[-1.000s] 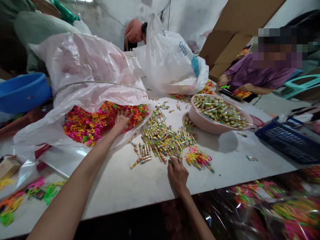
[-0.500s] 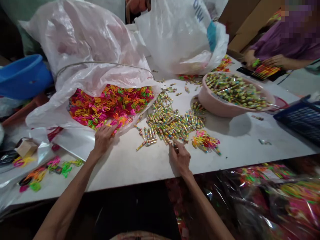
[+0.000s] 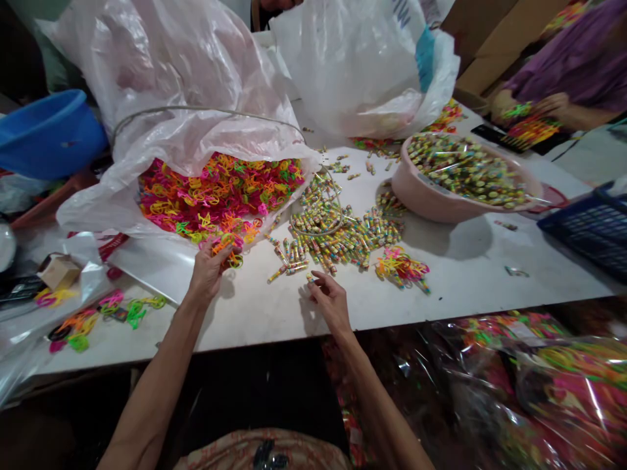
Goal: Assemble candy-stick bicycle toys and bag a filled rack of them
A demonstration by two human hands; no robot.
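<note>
My left hand (image 3: pixel 208 271) is closed on a few small bright plastic pieces (image 3: pixel 229 247), orange, yellow and green, at the mouth of a large whitish plastic bag (image 3: pixel 115 212). Inside that bag lies a heap of similar pink, orange and yellow pieces (image 3: pixel 210 196). My right hand (image 3: pixel 330 300) pinches a small candy-filled tube (image 3: pixel 310 278) between thumb and fingertips, just above the table. Beyond it spreads a pile of the same colourful tubes (image 3: pixel 343 241), partly ringed by a thin hoop. A small bunch of tubes with plastic pieces (image 3: pixel 402 267) lies right of the pile.
A pink basin (image 3: pixel 441 192) full of tubes stands at the right, near a dark blue basket (image 3: pixel 582 225). Behind is another white bag (image 3: pixel 353 72). A blue basin (image 3: pixel 49 137) sits at the left. A co-worker's hands (image 3: pixel 553 108) handle bright pieces at the far right.
My left hand has drawn slightly back from the bag with plastic pieces in its fingers. My right hand has moved left from the pile's near edge, now holding a tube.
</note>
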